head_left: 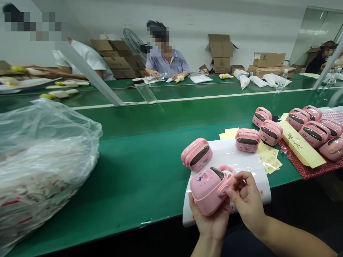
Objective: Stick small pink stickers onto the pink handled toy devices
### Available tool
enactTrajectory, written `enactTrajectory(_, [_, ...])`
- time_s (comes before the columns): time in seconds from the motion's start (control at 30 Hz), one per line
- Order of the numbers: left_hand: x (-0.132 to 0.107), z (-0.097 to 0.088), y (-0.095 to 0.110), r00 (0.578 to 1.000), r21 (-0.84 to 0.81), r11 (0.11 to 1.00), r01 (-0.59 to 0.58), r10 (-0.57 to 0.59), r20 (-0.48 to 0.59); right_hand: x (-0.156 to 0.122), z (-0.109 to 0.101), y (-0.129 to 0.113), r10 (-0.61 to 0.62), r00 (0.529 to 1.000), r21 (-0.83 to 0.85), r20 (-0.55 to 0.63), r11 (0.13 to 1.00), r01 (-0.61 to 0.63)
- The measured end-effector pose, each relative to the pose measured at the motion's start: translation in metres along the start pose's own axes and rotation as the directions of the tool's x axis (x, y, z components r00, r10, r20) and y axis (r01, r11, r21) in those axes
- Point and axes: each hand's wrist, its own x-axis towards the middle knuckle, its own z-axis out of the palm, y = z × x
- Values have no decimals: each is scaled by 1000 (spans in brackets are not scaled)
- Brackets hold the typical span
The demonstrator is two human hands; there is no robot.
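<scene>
My left hand cradles a small pink plastic case from below, tilted above the bench's front edge. The case has a rounded body, a printed picture, a dark window and a looped carrying handle. At the handle's side joint, my right hand pinches with thumb and forefinger; whether a small piece sits between the fingertips is hidden. Under the case lies a glossy white sheet with small pink printed marks, overhanging the edge. Two similar cases, one at the left and one behind, rest on or beside it.
More pink cases stand at the right around a bundle of yellow paper strips on red bubble wrap. Yellow sticker sheets lie nearby. A big clear bag fills the left. Co-workers sit across the green bench.
</scene>
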Motion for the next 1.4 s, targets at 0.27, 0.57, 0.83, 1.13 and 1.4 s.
enactTrajectory(0.27, [-1,4,-4,998,6,999,-36,37,-50,1,2,6,-39,999,-112,-14,993,38])
enactTrajectory(0.57, [0,-5,-1,997,-6,1000,5,-5,81,1,2,10,-40,999,-232,-30,972,32])
enactTrajectory(0.83, [2,-9,1,988,-38,995,90,-84,131,-2,1,7,-60,998,-236,31,970,66])
enactTrajectory(1.13, [4,-13,2,967,-42,989,145,-132,218,2,4,0,-47,999,-183,11,982,48])
enactTrajectory(1.4, [3,-11,1,982,-71,990,125,-114,152,2,4,6,-19,1000,-196,8,980,20])
